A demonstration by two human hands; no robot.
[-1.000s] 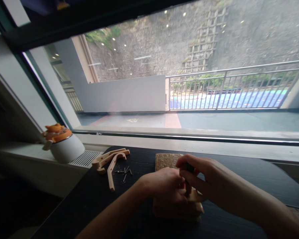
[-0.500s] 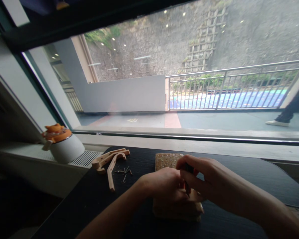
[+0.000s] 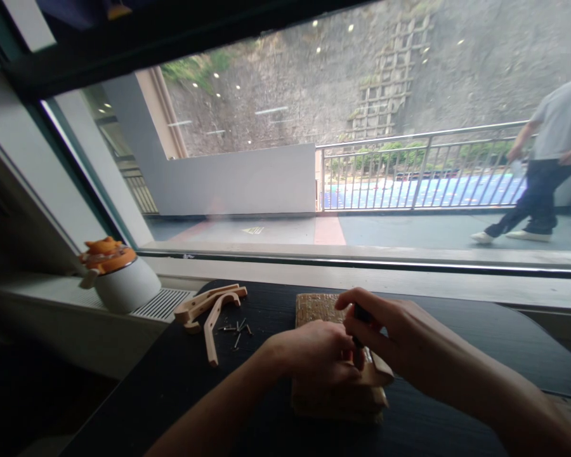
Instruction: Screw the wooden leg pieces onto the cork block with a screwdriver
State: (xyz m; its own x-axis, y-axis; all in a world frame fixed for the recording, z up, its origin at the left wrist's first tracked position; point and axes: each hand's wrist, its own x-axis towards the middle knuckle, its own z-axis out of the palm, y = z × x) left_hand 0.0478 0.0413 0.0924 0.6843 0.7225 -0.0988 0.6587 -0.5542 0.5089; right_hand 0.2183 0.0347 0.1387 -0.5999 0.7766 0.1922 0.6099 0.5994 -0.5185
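My right hand (image 3: 375, 324) is closed around the dark handle of a screwdriver (image 3: 360, 315), held upright with its tip hidden by my fingers. My left hand (image 3: 321, 355) is curled beside it, pressing a pale wooden piece (image 3: 379, 373) down on a brown, tape-wrapped block (image 3: 314, 306). Whether the left fingers also pinch a screw cannot be made out. To the left lie more pale wooden pieces, a curved one (image 3: 212, 336) with holes and another pair (image 3: 204, 303) behind it. Several loose screws (image 3: 239, 327) are scattered next to them.
Everything rests on a dark table (image 3: 457, 330) against the window sill (image 3: 266, 270). A white container with an orange animal-shaped lid (image 3: 124, 279) stands on the ledge at left, by a vent grille (image 3: 164, 303). Outside the glass, a person (image 3: 547, 152) walks near a railing.
My right hand has turned slightly around the screwdriver and shifted a little right, and more of the wooden piece shows. Outside, the person has come further into view from the right.
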